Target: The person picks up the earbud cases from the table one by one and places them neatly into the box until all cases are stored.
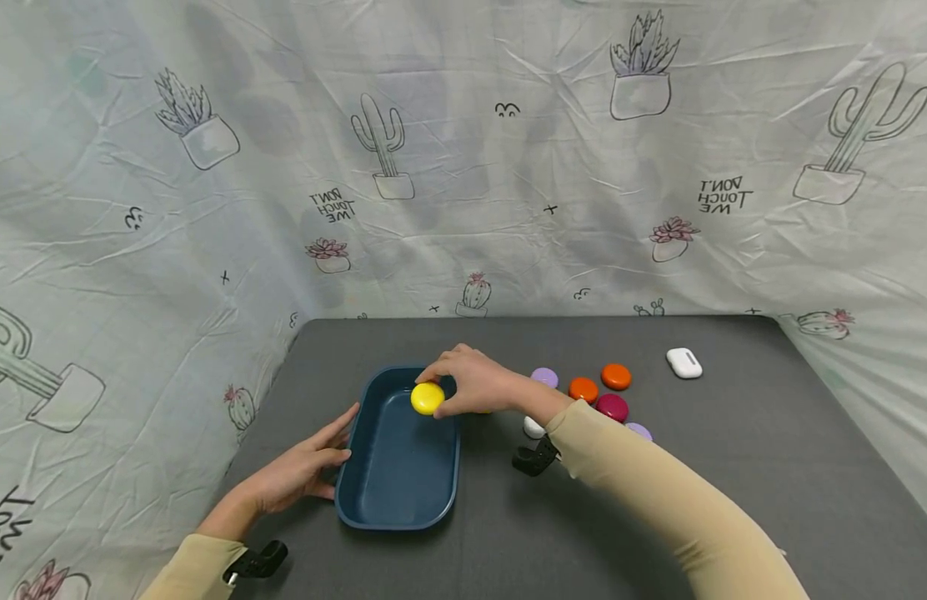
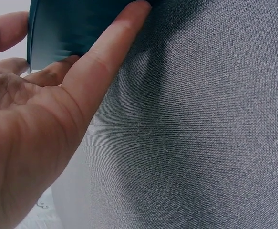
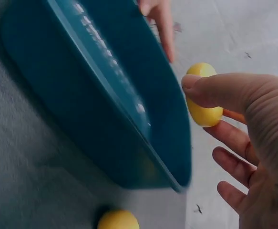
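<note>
My right hand (image 1: 478,383) pinches a glossy yellow disc (image 1: 428,399) between thumb and fingers. It holds the disc above the far right part of a dark blue tray (image 1: 346,492). In the right wrist view the disc (image 3: 206,114) is thick with rounded edges. My left hand (image 1: 302,467) rests its extended fingers against the tray's left outer wall, as the left wrist view shows with the hand (image 2: 38,114) beside the tray wall (image 2: 57,43). The visible tray floor bears nothing. A second yellow disc (image 3: 118,220) lies outside the tray, mostly hidden under my right hand in the head view.
Right of the tray lie orange discs (image 1: 616,377), a dark red disc (image 1: 612,407), purple discs (image 1: 544,377) and a white disc (image 1: 533,428), partly behind my right arm. A white earbud case (image 1: 684,363) sits farther right on the grey table (image 1: 771,467). Patterned cloth (image 1: 463,167) hangs behind.
</note>
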Demonstrator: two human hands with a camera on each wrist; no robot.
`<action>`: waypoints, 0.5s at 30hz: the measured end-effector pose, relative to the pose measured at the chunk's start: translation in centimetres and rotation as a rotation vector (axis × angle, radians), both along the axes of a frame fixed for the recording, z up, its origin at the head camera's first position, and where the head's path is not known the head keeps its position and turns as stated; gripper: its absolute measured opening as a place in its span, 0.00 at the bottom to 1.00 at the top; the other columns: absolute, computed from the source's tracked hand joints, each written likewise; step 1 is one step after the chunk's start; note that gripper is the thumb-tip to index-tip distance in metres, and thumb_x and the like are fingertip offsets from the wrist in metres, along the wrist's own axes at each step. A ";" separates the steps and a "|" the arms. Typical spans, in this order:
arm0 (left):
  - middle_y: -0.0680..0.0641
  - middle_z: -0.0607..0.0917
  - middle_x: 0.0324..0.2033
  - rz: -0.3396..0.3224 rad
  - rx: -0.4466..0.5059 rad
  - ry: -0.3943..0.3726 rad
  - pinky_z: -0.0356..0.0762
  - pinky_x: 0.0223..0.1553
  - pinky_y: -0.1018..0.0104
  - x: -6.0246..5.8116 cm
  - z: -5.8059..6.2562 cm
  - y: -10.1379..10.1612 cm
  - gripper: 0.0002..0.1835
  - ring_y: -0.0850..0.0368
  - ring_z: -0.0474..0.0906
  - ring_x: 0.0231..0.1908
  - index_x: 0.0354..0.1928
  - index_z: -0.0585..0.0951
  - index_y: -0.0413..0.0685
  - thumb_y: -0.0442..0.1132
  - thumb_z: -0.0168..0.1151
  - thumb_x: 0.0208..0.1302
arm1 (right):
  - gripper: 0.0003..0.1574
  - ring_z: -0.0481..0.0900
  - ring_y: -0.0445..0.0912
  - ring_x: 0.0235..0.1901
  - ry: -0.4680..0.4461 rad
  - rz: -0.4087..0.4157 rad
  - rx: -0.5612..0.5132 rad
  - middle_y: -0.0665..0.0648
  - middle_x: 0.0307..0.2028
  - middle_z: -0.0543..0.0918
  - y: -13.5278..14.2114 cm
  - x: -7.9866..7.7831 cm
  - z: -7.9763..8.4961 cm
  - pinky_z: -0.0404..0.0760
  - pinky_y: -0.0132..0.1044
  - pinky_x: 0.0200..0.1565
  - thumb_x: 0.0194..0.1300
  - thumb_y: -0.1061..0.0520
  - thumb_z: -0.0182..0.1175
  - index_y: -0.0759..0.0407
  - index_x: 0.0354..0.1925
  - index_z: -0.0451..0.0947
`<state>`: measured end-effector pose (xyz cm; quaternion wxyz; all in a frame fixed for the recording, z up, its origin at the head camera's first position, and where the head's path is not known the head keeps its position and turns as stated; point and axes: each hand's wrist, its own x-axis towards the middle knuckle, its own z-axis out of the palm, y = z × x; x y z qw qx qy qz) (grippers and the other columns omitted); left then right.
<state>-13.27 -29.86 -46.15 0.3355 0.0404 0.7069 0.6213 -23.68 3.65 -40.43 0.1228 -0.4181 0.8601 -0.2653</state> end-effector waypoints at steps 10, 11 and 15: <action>0.36 0.28 0.79 -0.005 0.001 -0.004 0.80 0.52 0.41 0.0 0.0 -0.1 0.41 0.28 0.37 0.76 0.82 0.38 0.73 0.45 0.50 0.81 | 0.33 0.68 0.42 0.49 0.127 0.127 0.210 0.42 0.48 0.81 -3.8 0.8 -1.7 0.67 0.41 0.53 0.60 0.41 0.75 0.38 0.64 0.81; 0.36 0.28 0.79 -0.006 0.002 -0.003 0.80 0.52 0.41 0.0 0.1 -0.1 0.41 0.28 0.37 0.76 0.82 0.38 0.73 0.45 0.50 0.81 | 0.33 0.68 0.42 0.48 0.143 0.131 0.228 0.41 0.47 0.81 -4.0 0.8 -1.8 0.67 0.41 0.53 0.60 0.41 0.75 0.37 0.64 0.81; 0.37 0.29 0.79 -0.013 0.008 -0.003 0.80 0.52 0.41 0.0 0.0 -0.1 0.40 0.29 0.39 0.76 0.82 0.38 0.73 0.44 0.49 0.82 | 0.32 0.68 0.41 0.47 0.197 0.143 0.288 0.39 0.43 0.81 -4.5 1.0 -2.3 0.66 0.42 0.55 0.60 0.39 0.74 0.35 0.63 0.81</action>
